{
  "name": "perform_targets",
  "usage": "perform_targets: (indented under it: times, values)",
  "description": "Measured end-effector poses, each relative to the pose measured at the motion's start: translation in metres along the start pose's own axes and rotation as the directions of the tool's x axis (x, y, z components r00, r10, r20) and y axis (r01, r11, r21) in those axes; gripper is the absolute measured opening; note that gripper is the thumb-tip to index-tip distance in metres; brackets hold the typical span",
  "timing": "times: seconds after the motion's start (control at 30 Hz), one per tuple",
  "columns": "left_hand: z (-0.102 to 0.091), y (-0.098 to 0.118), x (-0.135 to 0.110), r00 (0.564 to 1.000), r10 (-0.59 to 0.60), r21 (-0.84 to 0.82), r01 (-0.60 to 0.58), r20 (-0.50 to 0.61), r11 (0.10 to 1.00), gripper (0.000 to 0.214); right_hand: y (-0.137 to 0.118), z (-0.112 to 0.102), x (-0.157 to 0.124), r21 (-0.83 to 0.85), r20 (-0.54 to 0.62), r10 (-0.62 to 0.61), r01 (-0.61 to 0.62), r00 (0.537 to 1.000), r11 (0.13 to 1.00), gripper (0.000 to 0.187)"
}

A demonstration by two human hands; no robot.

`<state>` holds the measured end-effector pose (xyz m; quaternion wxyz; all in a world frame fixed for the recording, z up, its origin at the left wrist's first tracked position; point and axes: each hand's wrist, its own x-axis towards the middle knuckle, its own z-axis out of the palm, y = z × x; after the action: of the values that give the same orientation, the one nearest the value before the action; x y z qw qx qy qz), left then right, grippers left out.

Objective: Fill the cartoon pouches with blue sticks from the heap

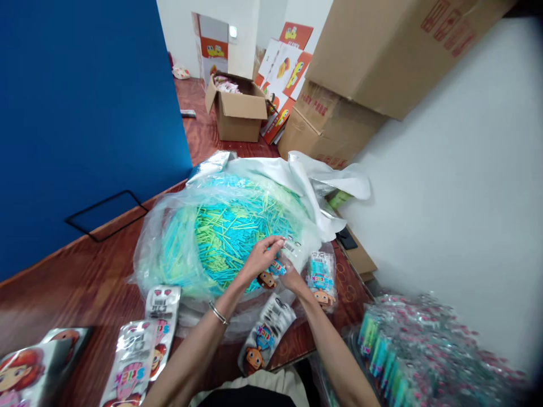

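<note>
A small printed plastic pouch (278, 268) with a cartoon face is between my hands, above the front right of a clear bag (148, 243). My left hand (261, 259), a bracelet on its wrist, pinches near the pouch's top. My right hand (291, 277) grips its right side, fingers partly hidden. Inside the clear bag lies a heap of thin blue and green sticks (237, 226). A flat pouch (267, 333) lies below my hands. To their right is a pouch filled with blue sticks (321, 277).
Silver pouches (163, 308) lie at the left front of the wooden table (106, 277). Many filled packs (424, 350) are piled at lower right. Cardboard boxes (339, 121) and an open carton (241, 116) stand behind. A blue panel (85, 113) rises at left.
</note>
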<state>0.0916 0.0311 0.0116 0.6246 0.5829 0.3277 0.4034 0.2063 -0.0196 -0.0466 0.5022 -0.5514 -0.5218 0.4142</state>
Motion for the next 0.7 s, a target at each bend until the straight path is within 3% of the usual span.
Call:
perform_targets:
  times: [0.07,0.17,0.37,0.7]
  values:
    - [-0.007,-0.003,0.003,0.988,-0.037,-0.179,0.010,-0.149,0.984,0.024,0.002,-0.005,0.001,0.010,-0.047,0.000,0.001,0.999,1.000,0.022]
    - [-0.024,-0.010,0.004,0.930,-0.137,-0.365,0.003,-0.341,0.931,0.023,0.014,-0.006,-0.001,0.037,-0.141,0.063,-0.058,0.988,0.998,0.024]
    - [-0.044,-0.023,-0.016,0.882,-0.276,-0.406,0.108,-0.382,0.907,0.026,0.038,0.000,-0.014,0.059,-0.166,0.130,-0.122,0.977,0.991,0.026]
    - [-0.042,-0.019,-0.030,0.852,-0.359,-0.427,0.183,-0.380,0.886,0.029,0.018,0.001,-0.008,0.217,-0.235,0.205,-0.154,0.950,0.964,0.029]
